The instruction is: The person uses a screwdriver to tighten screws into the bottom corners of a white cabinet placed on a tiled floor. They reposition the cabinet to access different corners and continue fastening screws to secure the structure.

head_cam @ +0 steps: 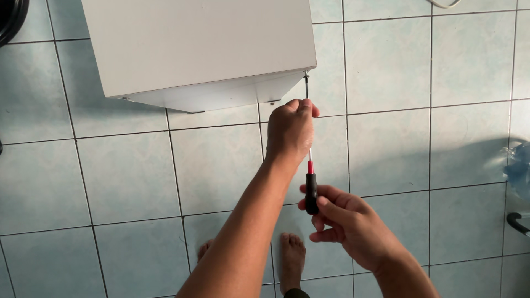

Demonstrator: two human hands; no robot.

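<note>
White cabinet (pixel 199 47) blocks the 11-to-12 o'clock zone; its lower right corner sits tight against the screwdriver (pixel 311 182) shaft and the left hand (pixel 290 129), no gap to pass there. Tiled floor (pixel 430 72) open from 1 to 4 o'clock and again at 8 to 10 o'clock. Bare feet (pixel 290 256) at 6 o'clock, dark curved object (pixel 518 222) and bluish item (pixel 519 165) crowd 3 to 4 o'clock edge.

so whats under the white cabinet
Pale tiled floor shows beneath the white cabinet. The screwdriver, held by both the left hand and right hand, reaches its corner. The cabinet hides whatever lies directly below it.
</note>
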